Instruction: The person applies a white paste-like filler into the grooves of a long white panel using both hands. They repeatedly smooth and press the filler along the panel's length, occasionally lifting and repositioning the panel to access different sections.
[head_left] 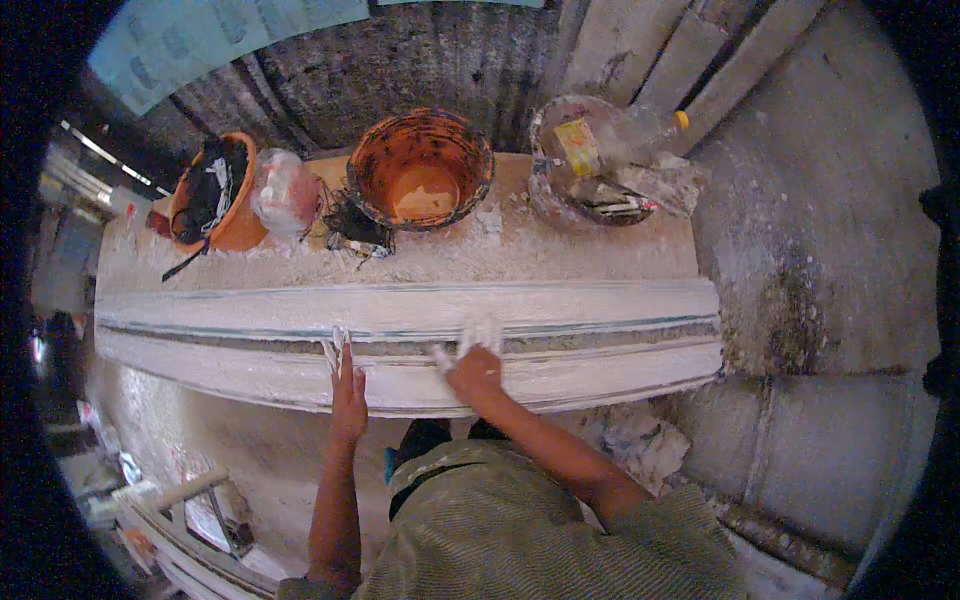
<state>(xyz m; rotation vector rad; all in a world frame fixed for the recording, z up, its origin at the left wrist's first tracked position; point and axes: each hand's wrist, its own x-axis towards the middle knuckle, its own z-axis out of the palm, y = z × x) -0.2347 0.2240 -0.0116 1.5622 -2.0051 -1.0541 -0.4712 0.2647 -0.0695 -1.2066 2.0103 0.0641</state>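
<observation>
Two long white plaster-coated strips lie side by side across the bench, the far strip (260,305) and the near strip (580,385), with a narrow dark gap between them. My left hand (348,388) rests edge-on at the near strip, its fingers stretched out toward the gap and coated in white. Over the gap, right of the middle, is my right hand (475,372). Its whitened fingers are blurred but look extended, with the thumb apart. I see nothing held in either hand.
Along the bench's (500,255) back stand an orange pot (240,215) with dark items, a clear plastic bag (287,190), an orange bucket (420,165) and a whitened tub (545,190). A plastic bottle (640,128) leans out of the tub. Corrugated metal sheeting (400,75) rises behind.
</observation>
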